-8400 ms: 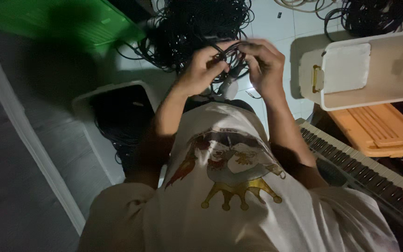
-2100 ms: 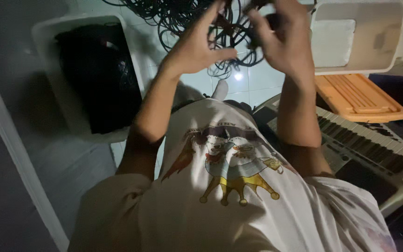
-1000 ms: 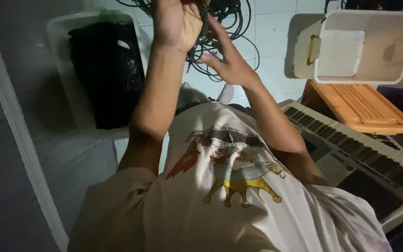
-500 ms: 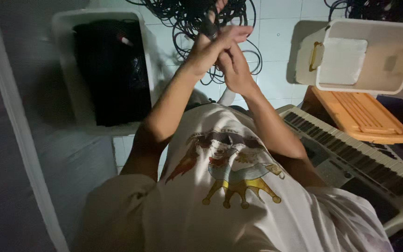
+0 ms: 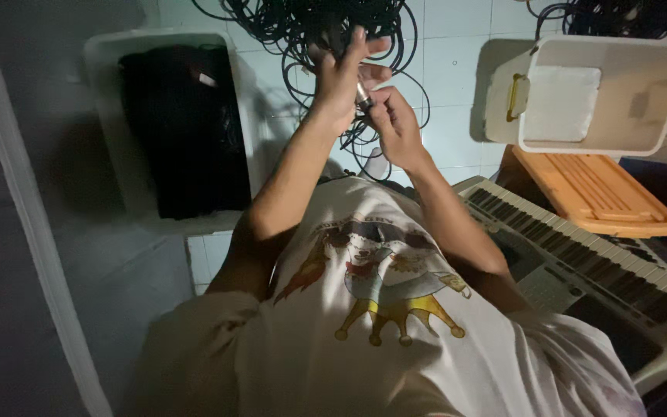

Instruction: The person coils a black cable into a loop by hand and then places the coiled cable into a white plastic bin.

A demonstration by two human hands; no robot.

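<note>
Head view, looking down. Both hands up near 12 o'clock, close together, touching.

Left hand [image 5: 339, 77] curled around a small metal plug [image 5: 363, 98], fingers partly bent, one finger pointing up. Plug right between the two hands, shiny and grey, at the end of a black cable.

Right hand [image 5: 395, 127] just below at 1 o'clock from the shirt, fingers pinched shut on the lower end of the same plug.

Behind the hands, a big messy pile of black cables [image 5: 303, 27] on the pale tiled floor [image 5: 457, 69], spread along the top edge at 12 o'clock. Some loops hanging down past the hands.

At 10 o'clock, a white plastic bin [image 5: 102, 116] with dark stuff inside; too dark to tell what kind.

At 2 o'clock, another white bin [image 5: 661, 100] with a yellow latch on its side, mostly bare inside.

Just under that bin, at 3 o'clock, a flat orange lid [image 5: 596, 197] with ridges.

At 4 o'clock, a grey keyboard [image 5: 580, 262] with white and black keys, running slantwise toward the bottom right corner, close beside the right arm.

At 6 o'clock, a white T-shirt [image 5: 395, 347] with a cartoon picture in red, yellow and blue on the front.
</note>
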